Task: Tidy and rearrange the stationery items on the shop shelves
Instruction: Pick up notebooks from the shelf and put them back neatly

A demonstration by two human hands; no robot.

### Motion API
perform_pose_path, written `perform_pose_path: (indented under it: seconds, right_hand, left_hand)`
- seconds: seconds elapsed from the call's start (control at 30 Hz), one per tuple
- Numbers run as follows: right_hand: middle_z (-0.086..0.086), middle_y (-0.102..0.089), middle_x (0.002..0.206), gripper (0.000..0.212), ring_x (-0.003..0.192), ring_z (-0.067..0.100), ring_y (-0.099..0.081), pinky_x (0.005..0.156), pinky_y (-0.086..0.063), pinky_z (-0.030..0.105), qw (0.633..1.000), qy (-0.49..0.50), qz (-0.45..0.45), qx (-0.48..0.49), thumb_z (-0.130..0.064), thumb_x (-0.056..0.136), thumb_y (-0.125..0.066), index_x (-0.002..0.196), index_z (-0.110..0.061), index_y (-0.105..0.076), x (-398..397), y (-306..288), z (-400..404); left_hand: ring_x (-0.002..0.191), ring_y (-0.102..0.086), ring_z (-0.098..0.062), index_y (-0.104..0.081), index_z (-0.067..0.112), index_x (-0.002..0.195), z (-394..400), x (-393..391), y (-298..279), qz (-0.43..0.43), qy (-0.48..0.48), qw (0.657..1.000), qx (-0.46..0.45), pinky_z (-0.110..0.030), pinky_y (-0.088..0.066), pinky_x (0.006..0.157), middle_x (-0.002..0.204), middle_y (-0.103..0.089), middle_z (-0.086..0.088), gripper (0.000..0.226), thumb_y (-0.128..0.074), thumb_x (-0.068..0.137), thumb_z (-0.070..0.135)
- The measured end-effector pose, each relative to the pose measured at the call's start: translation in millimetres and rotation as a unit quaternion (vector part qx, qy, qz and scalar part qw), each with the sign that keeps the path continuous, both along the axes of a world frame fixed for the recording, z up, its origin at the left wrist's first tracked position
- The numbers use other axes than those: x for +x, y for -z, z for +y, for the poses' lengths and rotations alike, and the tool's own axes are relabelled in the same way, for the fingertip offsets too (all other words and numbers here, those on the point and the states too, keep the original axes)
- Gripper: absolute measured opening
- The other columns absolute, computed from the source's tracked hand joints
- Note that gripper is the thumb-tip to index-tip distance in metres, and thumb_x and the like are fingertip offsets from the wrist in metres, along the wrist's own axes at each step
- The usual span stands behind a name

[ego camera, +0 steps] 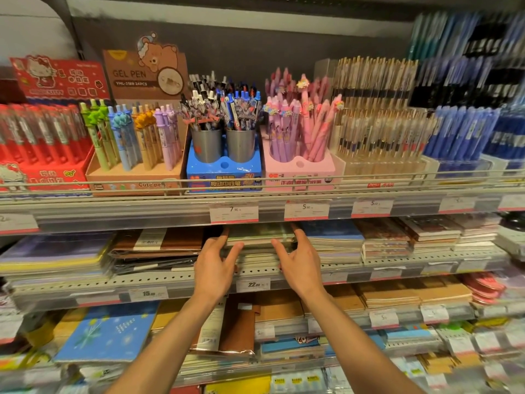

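Note:
A stack of green-covered notebooks (260,237) lies on the middle shelf (176,277), under the pen shelf. My left hand (214,263) touches the stack's left side, fingers reaching along its edge and thumb spread toward the front. On the stack's right side is my right hand (298,260), fingers extended along that edge and thumb spread toward the front. Both hands bracket the stack with mostly straight fingers; the fingertips are partly hidden behind the stack's corners.
Brown notebooks (159,243) lie left of the stack, blue ones (332,237) right. Above, pen displays stand behind a wire rail (255,180): a blue box with two metal cups (224,163), a pink box (298,166). Price tags (234,213) line the shelf edges. More notebooks fill the lower shelf (108,334).

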State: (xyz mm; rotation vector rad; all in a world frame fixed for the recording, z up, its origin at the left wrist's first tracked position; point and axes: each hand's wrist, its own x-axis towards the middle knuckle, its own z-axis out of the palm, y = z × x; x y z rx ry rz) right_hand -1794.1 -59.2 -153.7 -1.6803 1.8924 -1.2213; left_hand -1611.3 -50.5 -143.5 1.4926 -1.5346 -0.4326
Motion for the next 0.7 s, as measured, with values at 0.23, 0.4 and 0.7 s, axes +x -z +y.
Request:
perform_pose_path:
  seconds: [0.23, 0.4, 0.7]
  right_hand:
    - [0.009, -0.071, 0.109, 0.074, 0.087, 0.013, -0.067, 0.078, -0.050, 0.029, 0.999, -0.026, -0.012, 0.017, -0.061, 0.092, -0.051, 0.151, -0.022, -0.029, -5, -6, 2]
    - [-0.011, -0.064, 0.113, 0.072, 0.098, -0.001, -0.058, 0.091, -0.047, 0.025, 0.993, -0.078, -0.087, 0.022, -0.050, 0.094, -0.056, 0.154, -0.030, -0.021, -13, -10, 21]
    - [-0.015, -0.051, 0.128, 0.052, 0.103, 0.002, -0.061, 0.080, -0.050, 0.017, 0.978, -0.070, -0.197, 0.004, -0.031, 0.096, -0.060, 0.144, -0.031, -0.039, -14, 29, 57]
  left_hand:
    - [0.089, -0.057, -0.005, -0.051, 0.017, 0.139, -1, -4, 0, -0.001, 0.002, 1.000, 0.001, -0.034, -0.054, 0.085, 0.115, -0.052, 0.005, 0.055, -0.056, 0.093, 0.047]
    - [0.099, -0.063, -0.009, -0.043, 0.024, 0.143, 10, 2, 2, 0.030, 0.029, 0.999, -0.004, -0.027, -0.053, 0.088, 0.122, -0.049, 0.013, 0.052, -0.055, 0.096, 0.042]
    - [0.082, -0.062, -0.002, -0.058, 0.034, 0.123, 66, 36, 35, 0.085, -0.009, 0.996, 0.015, -0.016, -0.049, 0.070, 0.104, -0.065, 0.015, 0.028, -0.058, 0.095, 0.037]
